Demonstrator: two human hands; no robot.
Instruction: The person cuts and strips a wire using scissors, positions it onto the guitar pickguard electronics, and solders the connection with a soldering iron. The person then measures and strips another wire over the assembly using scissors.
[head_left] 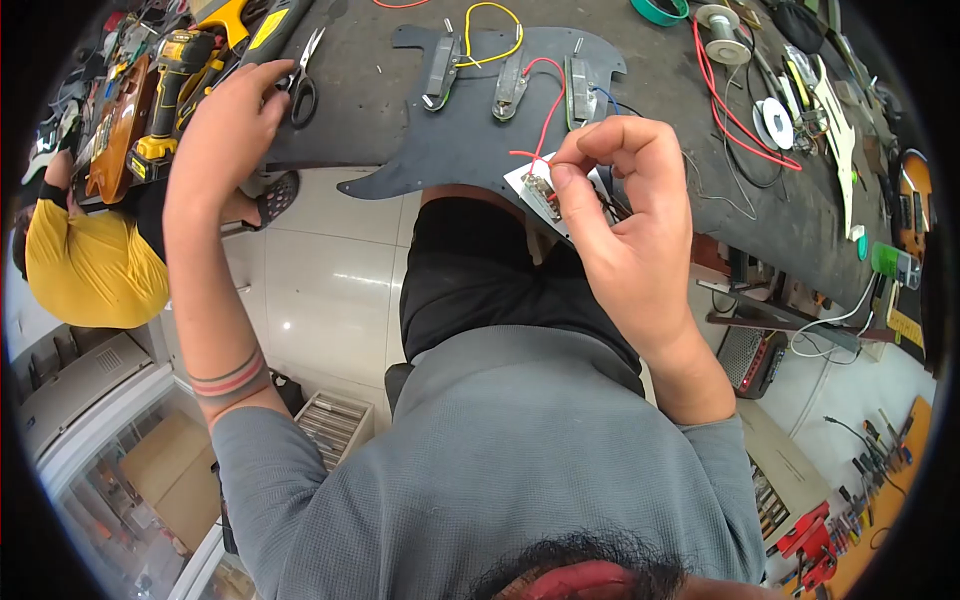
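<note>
A dark pickguard (440, 125) lies on the bench's front edge, with three pickups on it trailing yellow, red and blue wires. My right hand (630, 185) is at its lower right, thumb and forefinger pinched at the end of a red wire (552, 110), above a small white plate with metal parts (538, 192). The fingers partly hide the plate. My left hand (235, 125) is at the left edge of the bench, beside the scissors (303, 88). Its fingers are bent and somewhat apart, and nothing shows in them. The scissors' blades point up and away.
A yellow drill (170, 95) and a wooden guitar body (118, 140) are at the left. A person in a yellow shirt (90, 260) is at the far left. On the right lie a wire spool (722, 38), red cable and several tools. A green container (660, 10) stands behind.
</note>
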